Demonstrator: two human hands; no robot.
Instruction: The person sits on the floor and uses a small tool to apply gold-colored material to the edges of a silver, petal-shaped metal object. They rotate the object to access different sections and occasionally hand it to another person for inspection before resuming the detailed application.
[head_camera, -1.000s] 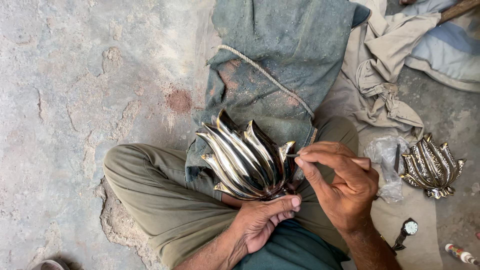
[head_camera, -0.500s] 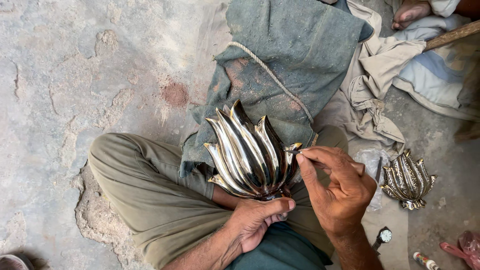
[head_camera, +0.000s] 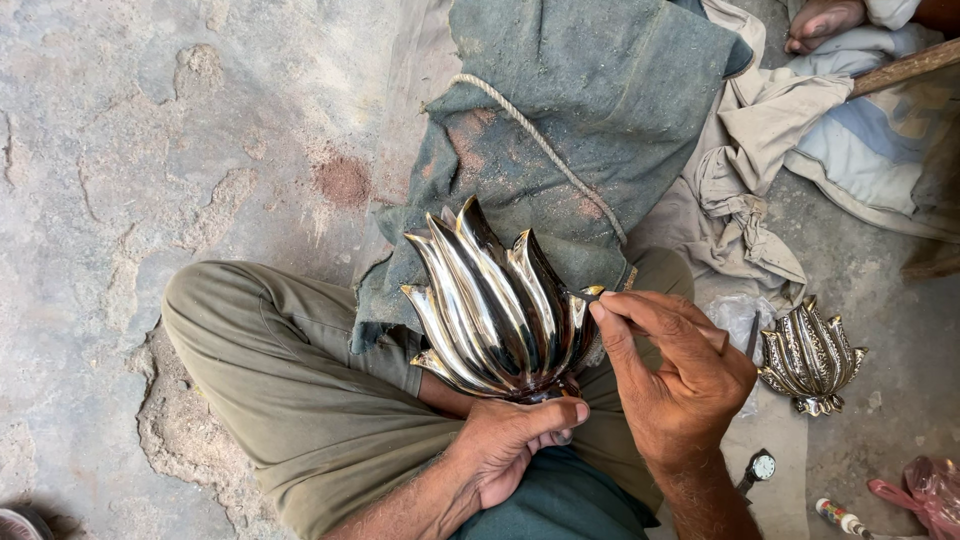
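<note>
One metal lotus (head_camera: 495, 310), petal tips up-left.

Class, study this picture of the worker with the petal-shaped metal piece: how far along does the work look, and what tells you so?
Done: a second petal-shaped piece with dark patterning sits on the ground, set aside. In hand: the left hand grips the base of the shiny metal piece while the right hand presses a thin tool to one petal tip. Left: its petals look mostly plain and polished, so probably much surface remains unworked.
</note>
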